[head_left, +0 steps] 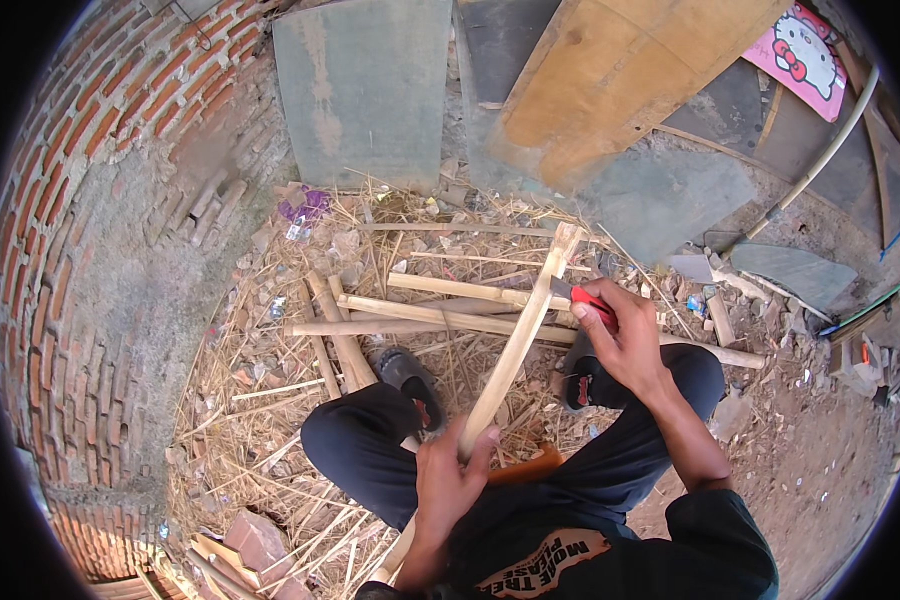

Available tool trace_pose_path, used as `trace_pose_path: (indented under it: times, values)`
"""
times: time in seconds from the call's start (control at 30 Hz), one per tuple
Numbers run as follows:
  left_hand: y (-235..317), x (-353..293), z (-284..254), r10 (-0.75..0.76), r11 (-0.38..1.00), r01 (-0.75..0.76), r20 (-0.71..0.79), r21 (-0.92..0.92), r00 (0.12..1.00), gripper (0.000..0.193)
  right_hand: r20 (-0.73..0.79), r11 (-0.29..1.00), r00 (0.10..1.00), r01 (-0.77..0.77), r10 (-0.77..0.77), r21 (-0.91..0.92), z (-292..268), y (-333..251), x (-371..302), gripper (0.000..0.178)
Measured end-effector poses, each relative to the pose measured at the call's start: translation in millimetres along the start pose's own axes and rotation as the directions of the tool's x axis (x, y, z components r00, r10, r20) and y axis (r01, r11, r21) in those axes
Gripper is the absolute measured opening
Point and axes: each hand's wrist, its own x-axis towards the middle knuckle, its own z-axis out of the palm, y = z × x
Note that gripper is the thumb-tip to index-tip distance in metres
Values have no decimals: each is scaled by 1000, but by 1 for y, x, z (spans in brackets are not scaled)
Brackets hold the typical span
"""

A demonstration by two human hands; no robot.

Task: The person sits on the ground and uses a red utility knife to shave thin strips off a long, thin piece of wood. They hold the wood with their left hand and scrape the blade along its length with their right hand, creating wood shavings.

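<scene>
Diagonally across the middle of the frame runs a long, flat, pale tan wooden strip (pixel 513 355), its far end near the upper centre and its near part passing down under the person's left hand (pixel 448 480). That hand sits at the lower centre, back turned up, the thumb lying along the strip's right side; its grip is closed around the wood. The left forearm is short in view, rising from the lower edge.

At right of centre, the right hand (pixel 620 335) is curled snugly around a small knife with a red handle and a grey blade (pixel 598 305). Its thumb lies on the near side of the handle, pointing toward the upper left, and the wrist looks fairly straight. From the dark short sleeve (pixel 720 530) at the lower right, the bare right forearm (pixel 695 435) slants up and leftward to the hand. The blade points left and appears to touch the strip's right edge, below its far end; the exact contact is too small to tell.

Beneath the strip, the person's black trousers (pixel 360 440) show bent, spread knees. Several loose pale wooden sticks (pixel 450 318) lie crossed on the straw-littered ground (pixel 260 440) beyond.
</scene>
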Motion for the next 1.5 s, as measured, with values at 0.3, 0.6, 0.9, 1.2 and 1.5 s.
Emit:
trace_pose_path:
  times: [0.3, 0.6, 0.9, 1.2, 1.5]
  values:
    - [7, 9, 4, 20, 1000, -20, -37, 5, 999, 23, 179, 980, 966, 197, -187, -39, 31, -32, -49, 29]
    - [18, 9, 2, -7, 999, 5, -54, -41, 999, 25, 176, 983, 974, 161, -143, -91, 24, -28, -37, 29]
    - [14, 1, -2, -45, 999, 44, -43, -25, 998, 25, -11, 984, 992, 122, -125, -128, 15, -6, -9, 28]
    - [5, -49, -12, 26, 989, -13, 93, -145, 995, 26, -227, 906, 911, -385, 343, -177, -53, 56, 38, 39]
    - [-11, -8, -10, -79, 990, 86, 73, -110, 994, 24, 5, 1000, 1000, 22, -22, -1, -13, 7, -8, 27]
